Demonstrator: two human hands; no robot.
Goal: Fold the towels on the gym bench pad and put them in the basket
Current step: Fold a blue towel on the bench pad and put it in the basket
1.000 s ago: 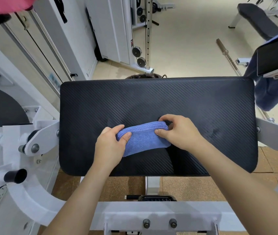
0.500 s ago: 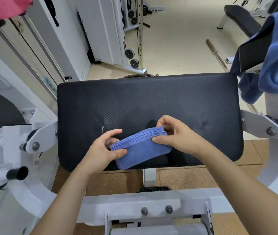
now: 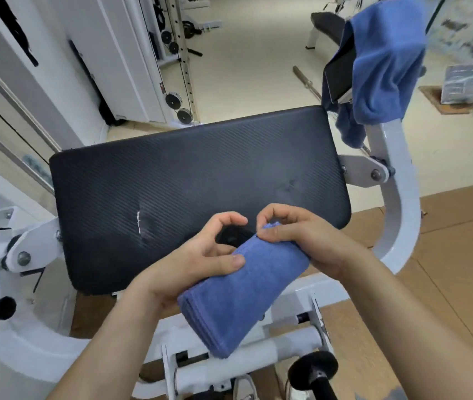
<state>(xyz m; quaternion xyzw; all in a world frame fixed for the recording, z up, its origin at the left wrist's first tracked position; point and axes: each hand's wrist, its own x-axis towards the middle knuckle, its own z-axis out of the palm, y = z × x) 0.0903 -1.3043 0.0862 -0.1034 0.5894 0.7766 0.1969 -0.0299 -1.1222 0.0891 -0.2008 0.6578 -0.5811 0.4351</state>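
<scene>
A folded blue towel (image 3: 244, 287) is held in the air just off the near edge of the black bench pad (image 3: 195, 174). My left hand (image 3: 195, 261) grips its left side with the thumb pressed on top. Pinching the towel's far right corner is my right hand (image 3: 304, 238). The pad's surface is bare, with a small white tear near its left middle. More blue towels (image 3: 379, 62) hang over a machine arm at the upper right. No basket is in view.
White machine frame (image 3: 396, 215) curves around the pad's right side, with white bars and a black handle (image 3: 313, 370) below my hands. A cable machine (image 3: 177, 67) stands behind the pad. A barbell (image 3: 306, 80) lies on the floor at the back.
The folded towel has been lifted off the pad and pulled toward me, now hanging past the near edge. The view has swung right, bringing the hanging blue towels into sight.
</scene>
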